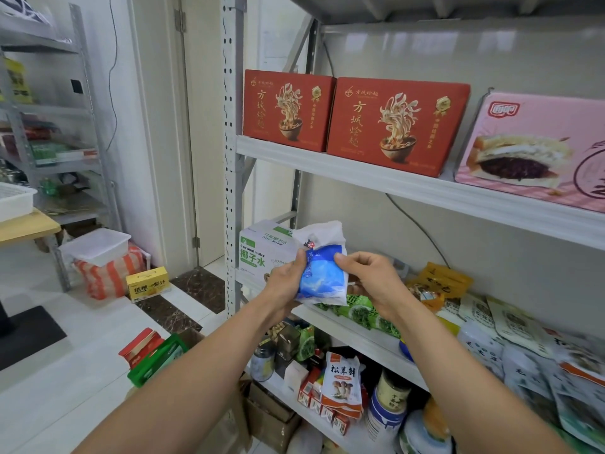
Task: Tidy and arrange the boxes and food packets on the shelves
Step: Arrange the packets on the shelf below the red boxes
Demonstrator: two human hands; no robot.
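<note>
The blue-and-white soft plastic food packet (324, 276) is held upright in the air in front of the pale metal middle shelf (347, 337), just right of the white and green cardboard coconut-water box (262, 253). The left hand (286, 278) curls round its left edge. The right hand (370, 280) pinches its right edge, thumb in front. Its contents seem loose, perhaps granular. It would be best set down with both hands, standing beside the box and clear of the green leaf-printed packets (363, 314).
</note>
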